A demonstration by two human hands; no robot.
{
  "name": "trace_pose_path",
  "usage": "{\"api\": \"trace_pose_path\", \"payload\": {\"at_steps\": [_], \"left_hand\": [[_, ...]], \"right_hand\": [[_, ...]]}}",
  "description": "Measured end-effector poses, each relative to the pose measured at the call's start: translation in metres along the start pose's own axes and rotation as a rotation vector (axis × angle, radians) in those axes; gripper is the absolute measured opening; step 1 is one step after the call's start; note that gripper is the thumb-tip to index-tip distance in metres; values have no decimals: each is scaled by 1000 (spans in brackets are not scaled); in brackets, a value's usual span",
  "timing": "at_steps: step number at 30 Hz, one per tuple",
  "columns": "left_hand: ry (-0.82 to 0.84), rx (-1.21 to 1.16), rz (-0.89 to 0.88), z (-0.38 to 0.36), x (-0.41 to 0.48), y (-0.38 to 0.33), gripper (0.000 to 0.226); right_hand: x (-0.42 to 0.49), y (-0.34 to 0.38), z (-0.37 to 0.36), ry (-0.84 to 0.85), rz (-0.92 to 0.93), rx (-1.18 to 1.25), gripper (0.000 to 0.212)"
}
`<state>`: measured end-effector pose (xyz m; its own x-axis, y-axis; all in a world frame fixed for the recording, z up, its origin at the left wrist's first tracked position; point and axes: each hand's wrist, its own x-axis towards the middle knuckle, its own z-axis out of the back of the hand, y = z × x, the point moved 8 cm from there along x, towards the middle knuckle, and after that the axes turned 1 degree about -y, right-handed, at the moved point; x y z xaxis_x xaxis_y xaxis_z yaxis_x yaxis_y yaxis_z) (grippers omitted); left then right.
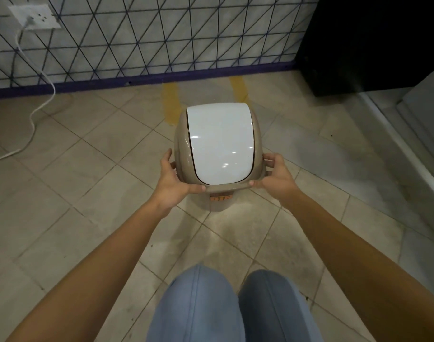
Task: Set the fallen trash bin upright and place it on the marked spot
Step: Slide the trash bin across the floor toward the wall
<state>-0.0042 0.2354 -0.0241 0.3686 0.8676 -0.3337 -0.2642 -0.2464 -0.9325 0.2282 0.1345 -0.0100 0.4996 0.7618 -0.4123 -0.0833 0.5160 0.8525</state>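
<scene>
A beige trash bin [181,144] with a white swing lid [220,141] stands upright below me, seen from above. My left hand [172,182] grips its rim on the left side. On the right side my right hand [276,176] grips the rim as well. An orange label [220,198] shows on the bin's near face. Two yellow painted stripes [170,104] on the floor run from the wall towards the bin; the bin covers their near ends. Whether the bin rests on the floor or hangs just above it cannot be told.
A wall with a dark triangle pattern [142,38] stands behind the stripes. A white cable [36,112] trails from a wall socket [34,17] across the tiles at left. A dark cabinet [373,40] and a grey ledge [408,149] stand at right. My knees [230,307] are below.
</scene>
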Motion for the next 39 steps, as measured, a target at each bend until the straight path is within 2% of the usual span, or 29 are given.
{"api": "trace_pose_path", "payload": {"at_steps": [3, 6, 12, 26, 32, 35, 39], "left_hand": [[11, -48, 68, 5, 3, 9, 122], [45, -35, 52, 6, 5, 9, 116], [89, -41, 13, 7, 13, 7, 119], [51, 4, -44, 7, 41, 2, 108], [-30, 206, -169, 2, 46, -27, 107], [-92, 366, -248, 0, 47, -43, 106], [-117, 393, -276, -1, 51, -47, 102]], "right_hand": [[6, 0, -3, 70, -5, -1, 93], [9, -4, -8, 107, -28, 19, 100], [19, -4, -8, 151, -20, -2, 102], [39, 19, -6, 176, 112, -86, 99], [42, 42, -2, 60, 297, -309, 98], [44, 50, -4, 52, 337, -349, 104], [45, 55, -5, 34, 343, -342, 104]]}}
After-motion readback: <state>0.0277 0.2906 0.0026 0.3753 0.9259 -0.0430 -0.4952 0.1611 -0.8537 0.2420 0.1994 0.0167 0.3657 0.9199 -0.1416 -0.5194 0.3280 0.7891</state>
